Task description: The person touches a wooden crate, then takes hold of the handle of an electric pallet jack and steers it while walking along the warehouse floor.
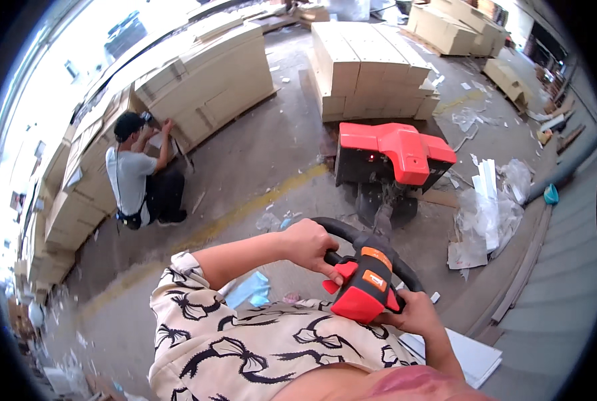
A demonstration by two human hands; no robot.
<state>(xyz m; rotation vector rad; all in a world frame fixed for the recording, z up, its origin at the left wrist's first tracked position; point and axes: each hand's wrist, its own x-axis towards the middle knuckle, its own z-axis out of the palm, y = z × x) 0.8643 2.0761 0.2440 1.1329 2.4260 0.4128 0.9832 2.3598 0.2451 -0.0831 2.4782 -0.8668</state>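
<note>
My left hand [308,247] is closed around the left side of the black and red tiller handle [372,257], its thumb by a red control. On the handle's right side, my right hand [419,313] is wrapped around the grip, with part of its fingers hidden behind the head. A dark shaft joins the handle to an electric pallet truck [412,150] with a red cover, standing just ahead. Beyond the truck, directly in front of it, rises a stack of beige cartons [375,70]; whether the forks are beneath it is hidden.
At left a person [138,174] squats against a long row of stacked cartons [212,80]. Plastic film and white strips [489,214] litter the floor along the right wall. A yellow line [252,204] crosses the concrete. More cartons [445,30] stand far right.
</note>
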